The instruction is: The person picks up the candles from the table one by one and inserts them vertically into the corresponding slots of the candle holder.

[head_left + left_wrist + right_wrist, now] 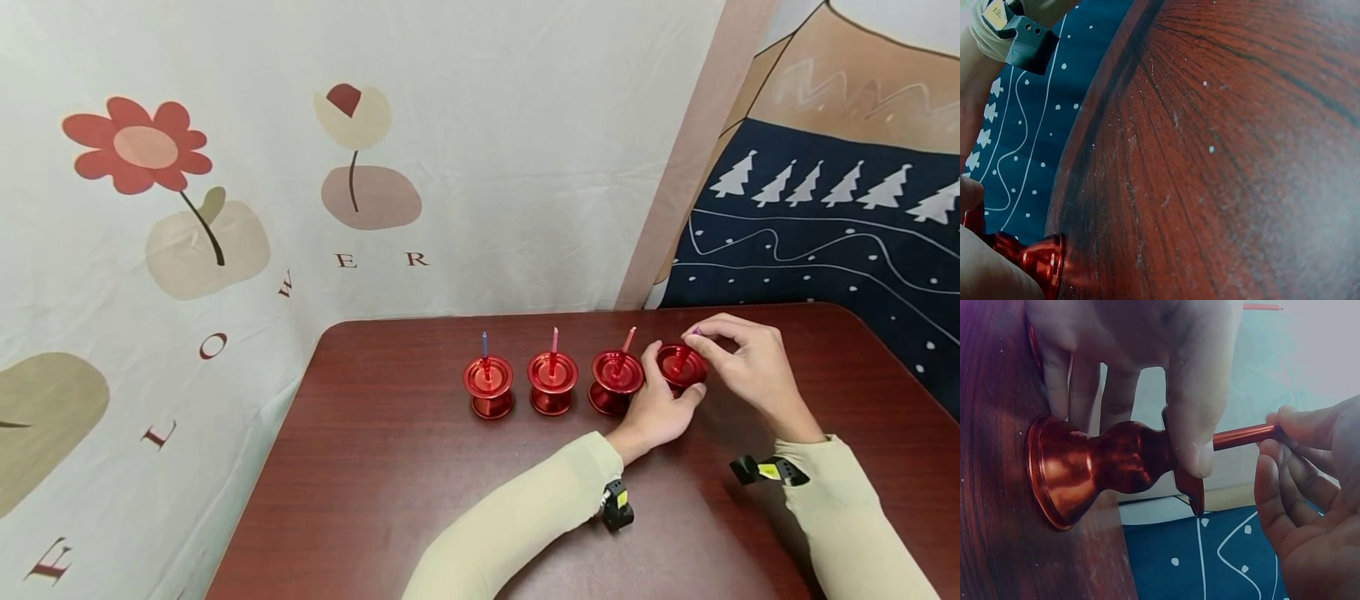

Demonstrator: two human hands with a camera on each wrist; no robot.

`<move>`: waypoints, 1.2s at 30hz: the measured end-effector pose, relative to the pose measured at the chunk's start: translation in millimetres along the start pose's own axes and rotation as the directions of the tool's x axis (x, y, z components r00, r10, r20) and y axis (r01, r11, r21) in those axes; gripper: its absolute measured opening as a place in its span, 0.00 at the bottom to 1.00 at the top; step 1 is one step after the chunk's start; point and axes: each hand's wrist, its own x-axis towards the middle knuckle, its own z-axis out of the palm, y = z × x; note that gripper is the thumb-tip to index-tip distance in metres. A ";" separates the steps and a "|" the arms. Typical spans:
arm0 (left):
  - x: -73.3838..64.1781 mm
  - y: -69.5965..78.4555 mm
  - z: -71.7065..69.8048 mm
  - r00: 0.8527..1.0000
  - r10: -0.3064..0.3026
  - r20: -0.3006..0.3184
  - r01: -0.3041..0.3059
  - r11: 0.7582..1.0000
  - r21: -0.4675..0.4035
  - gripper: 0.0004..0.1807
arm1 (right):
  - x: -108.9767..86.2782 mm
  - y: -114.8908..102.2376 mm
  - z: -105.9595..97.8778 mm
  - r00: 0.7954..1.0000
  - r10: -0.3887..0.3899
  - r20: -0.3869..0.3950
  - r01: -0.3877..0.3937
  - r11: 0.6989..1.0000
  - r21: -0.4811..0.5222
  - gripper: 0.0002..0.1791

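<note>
At the right end of a row of shiny red candle holders, my left hand (660, 408) grips the last candle holder (1125, 456) by its dish, thumb on the near side. Above that dish my right hand (750, 367) pinches a small purple candle (697, 331) between thumb and fingertips, at the top of the holder's upright tube (1244, 437). Fingers cover most of this candle. The holder's flared base stands on the table. To the left, three matching holders carry a blue candle (484, 344), a pink candle (555, 339) and an orange-red candle (628, 339), which leans slightly.
The dark red wooden table (360, 483) has rounded far corners. Behind it hangs a pale cloth (510, 150) printed with flowers and letters, beside a navy cloth (795, 242) with white trees. The third holder (617, 375) stands close to my left fingers.
</note>
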 end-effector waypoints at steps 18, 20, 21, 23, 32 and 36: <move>-6.1 -10.4 -4.5 0.998 0.048 0.027 -0.050 0.997 0.056 0.56 | -1.5 11.6 3.6 0.989 0.095 0.109 -0.103 0.992 0.074 0.10; -9.5 -10.3 -7.5 0.996 0.067 0.057 -0.071 0.995 0.067 0.57 | -2.6 13.9 3.4 0.988 0.093 0.125 -0.102 0.993 0.065 0.10; -11.6 -10.2 -9.5 0.994 0.080 0.073 -0.085 0.994 0.072 0.57 | -3.2 14.8 3.3 0.987 0.091 0.133 -0.100 0.993 0.059 0.11; -16.2 -10.3 -13.8 0.989 0.107 0.105 -0.115 0.991 0.073 0.57 | -4.6 16.2 2.6 0.985 0.088 0.147 -0.096 0.994 0.047 0.10; -52.7 -10.5 -48.5 0.947 0.143 0.288 -0.186 0.974 0.127 0.48 | -9.0 17.7 -6.0 0.964 0.121 0.237 -0.132 0.991 0.032 0.10; -76.0 -15.2 -75.1 0.913 0.173 0.369 -0.271 0.934 0.233 0.38 | -9.1 18.7 -12.1 0.956 0.107 0.274 -0.123 0.992 0.042 0.12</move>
